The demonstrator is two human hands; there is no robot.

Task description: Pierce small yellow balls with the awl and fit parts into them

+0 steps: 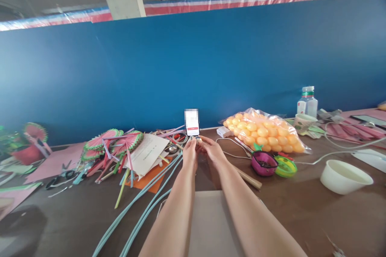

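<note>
My left hand (pixel 189 153) and my right hand (pixel 211 151) reach forward over the brown table, fingertips meeting in front of me. Both are closed around something small and shiny between the fingers, too small to name. Just beyond them a smartphone (pixel 192 122) with a lit white screen and a red button stands upright by the blue panel (pixel 193 60). Under my forearms lies a flat grey board (pixel 211 221). Left of my left hand is a metal round object (pixel 173 149) among cords. A wooden stick (pixel 249 178) lies right of my right wrist.
On the left are watermelon-patterned paper fans (pixel 104 138), printed paper (pixel 149 152), scissors (pixel 68 172) and pale blue tubes (pixel 141 211). On the right are a bag of orange balls (pixel 267 130), a purple basket (pixel 264 164), a white bowl (pixel 343 176), bottles (pixel 307 104) and white cables.
</note>
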